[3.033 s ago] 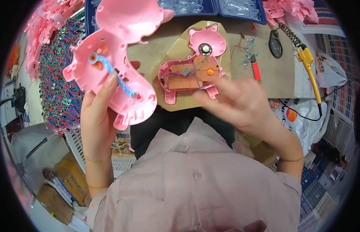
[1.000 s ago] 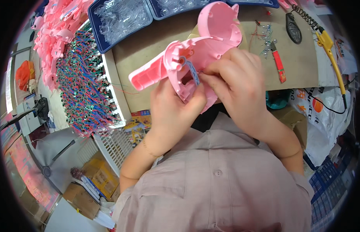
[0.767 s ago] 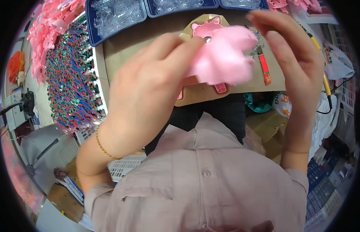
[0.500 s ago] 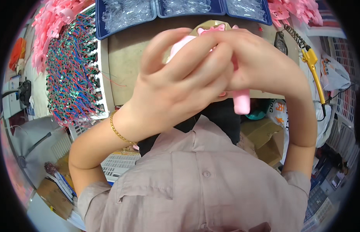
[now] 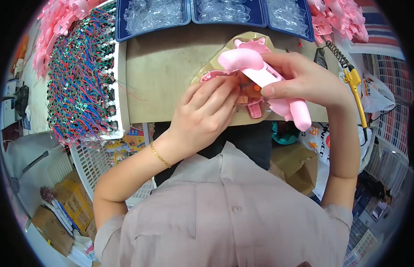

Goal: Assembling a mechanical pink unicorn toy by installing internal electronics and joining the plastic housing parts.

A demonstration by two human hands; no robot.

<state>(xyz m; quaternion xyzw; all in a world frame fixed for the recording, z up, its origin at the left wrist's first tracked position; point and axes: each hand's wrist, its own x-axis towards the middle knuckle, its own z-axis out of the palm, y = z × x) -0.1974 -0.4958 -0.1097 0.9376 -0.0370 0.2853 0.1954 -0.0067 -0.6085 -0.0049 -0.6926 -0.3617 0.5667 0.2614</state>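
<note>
My right hand (image 5: 292, 80) grips a pink plastic toy shell half (image 5: 256, 69), its thumb below and its fingers behind. The shell is held tilted above the table, its rounded end toward the left and its handle toward me. Under it, a matching pink shell half (image 5: 254, 109) lies in a tan shaped holder (image 5: 236, 44), its open inside facing up. My left hand (image 5: 207, 107) is closed over this lower shell, fingers bunched together. Thin wires and a small orange part (image 5: 257, 88) show beside its fingertips; what they pinch is hidden.
Blue trays (image 5: 189, 20) of clear plastic pieces stand along the back. A white tray (image 5: 120, 89) at left carries many wired circuit boards (image 5: 82, 75). Pink shells (image 5: 60, 22) are heaped in both far corners. A yellow soldering iron (image 5: 356, 84) hangs at the right.
My hands were close together around the pink shell. Now they are lower and apart; the right holds one half to the side, and the left is down at the half in the holder.
</note>
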